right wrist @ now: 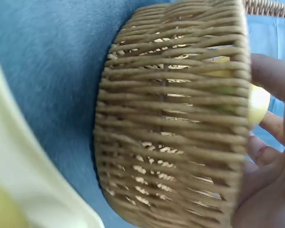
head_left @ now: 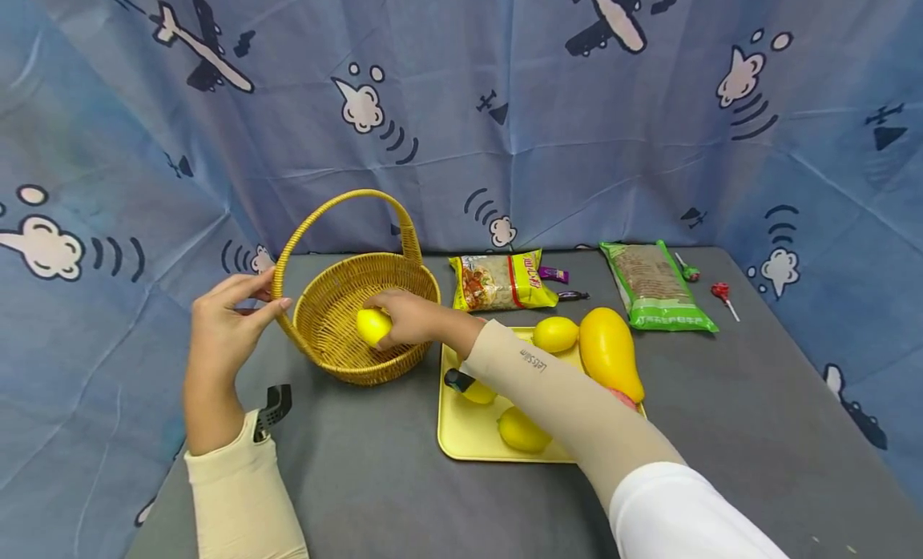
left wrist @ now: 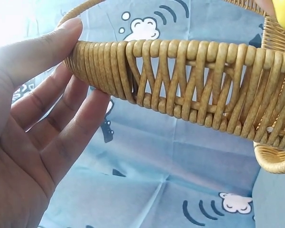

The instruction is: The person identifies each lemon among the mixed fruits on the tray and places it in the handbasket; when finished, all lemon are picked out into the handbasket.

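Note:
A woven wicker basket [head_left: 360,375] with a tall arched handle [left wrist: 180,80] stands on the left part of the table. My left hand [head_left: 225,327] pinches that handle on its left side, thumb on one face and fingertips on the other, as the left wrist view shows. Inside the basket's rim, my right hand [head_left: 413,320] holds a yellow lemon [head_left: 373,327] above the woven bottom. Through the right wrist view, the lemon [right wrist: 259,102] shows between the fingers, partly hidden behind the basket wall [right wrist: 171,114].
A yellow tray [head_left: 461,447] right of the basket bears several lemons, including one lemon [head_left: 522,431], and a mango [head_left: 609,355]; my right forearm crosses over it. Behind lie a noodle packet [head_left: 501,280], a green-edged bag [head_left: 652,287], small wrapped sweets and a red lollipop [head_left: 719,290].

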`<state>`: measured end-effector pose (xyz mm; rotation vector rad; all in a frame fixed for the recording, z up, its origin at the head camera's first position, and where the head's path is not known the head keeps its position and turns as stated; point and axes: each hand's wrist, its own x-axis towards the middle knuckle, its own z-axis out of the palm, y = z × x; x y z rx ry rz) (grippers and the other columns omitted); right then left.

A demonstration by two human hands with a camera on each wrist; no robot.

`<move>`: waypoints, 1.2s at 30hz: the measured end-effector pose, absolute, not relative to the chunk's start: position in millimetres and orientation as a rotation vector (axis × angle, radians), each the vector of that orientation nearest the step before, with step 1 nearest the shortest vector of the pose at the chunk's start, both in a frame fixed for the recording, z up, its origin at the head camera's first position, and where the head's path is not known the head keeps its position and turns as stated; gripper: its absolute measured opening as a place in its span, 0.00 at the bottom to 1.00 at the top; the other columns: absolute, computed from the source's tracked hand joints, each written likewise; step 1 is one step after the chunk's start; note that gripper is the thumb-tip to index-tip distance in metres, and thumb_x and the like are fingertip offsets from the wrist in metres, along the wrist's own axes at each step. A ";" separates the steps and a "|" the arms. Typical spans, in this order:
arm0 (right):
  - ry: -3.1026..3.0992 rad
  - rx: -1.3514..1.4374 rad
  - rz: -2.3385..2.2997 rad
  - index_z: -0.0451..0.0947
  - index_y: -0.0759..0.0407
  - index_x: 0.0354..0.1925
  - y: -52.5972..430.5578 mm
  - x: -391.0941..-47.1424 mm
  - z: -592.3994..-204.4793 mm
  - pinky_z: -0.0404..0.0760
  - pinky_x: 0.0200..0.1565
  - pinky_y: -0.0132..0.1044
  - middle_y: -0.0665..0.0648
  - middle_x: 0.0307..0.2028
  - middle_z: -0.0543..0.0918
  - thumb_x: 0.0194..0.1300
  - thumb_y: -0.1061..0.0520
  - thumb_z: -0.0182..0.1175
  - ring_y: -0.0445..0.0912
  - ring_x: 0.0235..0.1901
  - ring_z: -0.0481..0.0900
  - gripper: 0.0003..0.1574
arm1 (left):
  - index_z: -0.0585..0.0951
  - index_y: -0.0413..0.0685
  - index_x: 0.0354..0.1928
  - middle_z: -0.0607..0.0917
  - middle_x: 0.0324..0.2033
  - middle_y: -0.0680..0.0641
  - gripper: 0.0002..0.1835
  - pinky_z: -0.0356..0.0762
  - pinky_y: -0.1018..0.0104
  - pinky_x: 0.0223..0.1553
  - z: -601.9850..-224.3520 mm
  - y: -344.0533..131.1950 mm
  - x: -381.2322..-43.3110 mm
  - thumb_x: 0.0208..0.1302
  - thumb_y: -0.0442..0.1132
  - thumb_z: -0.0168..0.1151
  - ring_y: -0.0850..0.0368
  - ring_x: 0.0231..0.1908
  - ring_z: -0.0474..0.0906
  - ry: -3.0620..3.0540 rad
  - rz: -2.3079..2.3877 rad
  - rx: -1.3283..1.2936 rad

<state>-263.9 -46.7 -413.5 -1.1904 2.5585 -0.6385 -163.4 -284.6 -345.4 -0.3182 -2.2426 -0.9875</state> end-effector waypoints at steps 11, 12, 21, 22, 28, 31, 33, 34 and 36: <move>2.596 -1.025 -0.698 0.61 0.51 0.62 -59.5 -278.2 -428.5 0.70 0.48 0.33 0.51 0.55 0.68 0.48 0.45 0.68 0.42 0.49 0.68 0.46 | 0.82 0.51 0.46 0.81 0.30 0.50 0.24 0.74 0.81 0.29 -346.7 -282.6 -164.5 0.42 0.30 0.71 0.63 0.32 0.75 -2.227 -1.023 -0.347; 2.585 -1.012 -0.718 0.61 0.51 0.63 -57.6 -277.8 -427.3 0.71 0.47 0.33 0.52 0.55 0.68 0.48 0.46 0.67 0.42 0.48 0.70 0.45 | 0.82 0.51 0.46 0.81 0.30 0.49 0.24 0.74 0.81 0.28 -346.7 -282.2 -164.6 0.42 0.30 0.71 0.63 0.31 0.75 -2.224 -1.024 -0.352; 2.531 -1.098 -0.811 0.62 0.49 0.62 -12.3 -262.6 -400.7 0.74 0.40 0.29 0.52 0.55 0.67 0.53 0.53 0.64 0.43 0.44 0.74 0.39 | 0.82 0.51 0.46 0.81 0.30 0.49 0.24 0.74 0.82 0.29 -347.6 -282.9 -163.7 0.42 0.29 0.71 0.64 0.32 0.75 -2.213 -1.044 -0.345; 2.536 -1.126 -0.789 0.62 0.49 0.62 -3.5 -259.6 -396.8 0.74 0.40 0.29 0.51 0.54 0.68 0.53 0.53 0.64 0.43 0.44 0.74 0.38 | 0.82 0.52 0.46 0.81 0.31 0.49 0.24 0.74 0.82 0.29 -347.6 -283.1 -163.8 0.42 0.29 0.71 0.64 0.32 0.75 -2.215 -1.048 -0.342; 2.581 -1.240 -0.626 0.65 0.50 0.59 54.1 -243.5 -382.5 0.74 0.40 0.29 0.49 0.48 0.70 0.53 0.52 0.64 0.45 0.41 0.74 0.35 | 0.81 0.53 0.46 0.82 0.32 0.49 0.25 0.74 0.82 0.30 -347.0 -284.7 -162.4 0.42 0.30 0.71 0.64 0.32 0.75 -2.229 -1.046 -0.303; 2.607 -1.260 -0.564 0.67 0.51 0.58 79.6 -239.1 -382.0 0.74 0.41 0.30 0.49 0.47 0.71 0.53 0.52 0.64 0.45 0.41 0.73 0.33 | 0.81 0.55 0.47 0.82 0.32 0.50 0.25 0.73 0.83 0.30 -346.1 -285.0 -161.6 0.42 0.31 0.71 0.64 0.32 0.75 -2.237 -1.038 -0.293; 2.619 -1.243 -0.556 0.68 0.51 0.57 94.8 -236.7 -383.2 0.74 0.40 0.31 0.49 0.47 0.72 0.53 0.53 0.64 0.45 0.42 0.73 0.32 | 0.81 0.55 0.47 0.82 0.32 0.50 0.25 0.73 0.83 0.30 -345.5 -284.7 -161.7 0.41 0.31 0.71 0.64 0.32 0.75 -2.235 -1.036 -0.299; 2.617 -1.229 -0.565 0.68 0.52 0.56 102.1 -235.9 -384.6 0.75 0.40 0.32 0.50 0.47 0.72 0.52 0.53 0.64 0.45 0.41 0.73 0.32 | 0.81 0.55 0.47 0.82 0.32 0.50 0.25 0.73 0.83 0.30 -345.4 -284.5 -161.7 0.42 0.31 0.71 0.64 0.32 0.75 -2.234 -1.037 -0.303; 2.614 -1.188 -0.574 0.69 0.53 0.56 116.3 -234.5 -387.9 0.75 0.39 0.33 0.53 0.47 0.72 0.52 0.53 0.65 0.46 0.41 0.73 0.31 | 0.81 0.55 0.47 0.82 0.32 0.50 0.25 0.73 0.82 0.30 -345.7 -283.9 -162.1 0.42 0.31 0.71 0.64 0.32 0.75 -2.235 -1.041 -0.309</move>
